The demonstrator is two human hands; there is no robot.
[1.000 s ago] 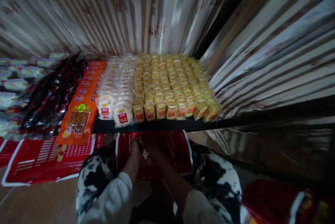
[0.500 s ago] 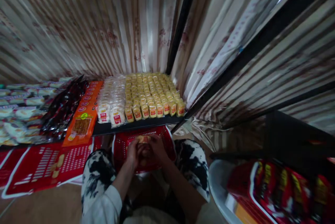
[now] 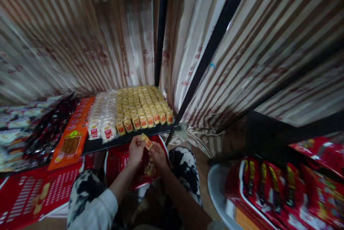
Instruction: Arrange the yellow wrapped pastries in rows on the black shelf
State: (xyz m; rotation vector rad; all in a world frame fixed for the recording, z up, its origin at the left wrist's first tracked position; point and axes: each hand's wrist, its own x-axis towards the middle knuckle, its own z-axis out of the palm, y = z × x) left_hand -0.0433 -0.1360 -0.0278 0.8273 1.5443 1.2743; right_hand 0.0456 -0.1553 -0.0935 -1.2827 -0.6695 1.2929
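Both hands hold one small yellow wrapped snack packet [image 3: 146, 141] with a red label, just in front of the shelf edge. My left hand [image 3: 135, 151] pinches its left end between thumb and fingers. My right hand [image 3: 158, 156] grips its lower right side. Below the hands, between my knees, is a red basket [image 3: 115, 158] with a pale rim; a few wrapped pieces show dimly inside. Rows of matching yellow packets [image 3: 143, 109] stand on the black shelf [image 3: 104, 146] ahead, beside rows of white wrapped packets [image 3: 104, 115].
Further left lie an orange snack bag [image 3: 71, 135], dark shiny packets [image 3: 51, 129] and pale packets [image 3: 16, 133]. Black frame poles [image 3: 204, 54] cross before the striped curtain [image 3: 120, 43]. Red snack bags [image 3: 274, 187] fill a basket at right, on a grey-white round surface [image 3: 215, 183].
The packet and both hands have risen towards the shelf edge, and the packet's red label is clearer. My view has turned slightly right, shifting the shelf leftward.
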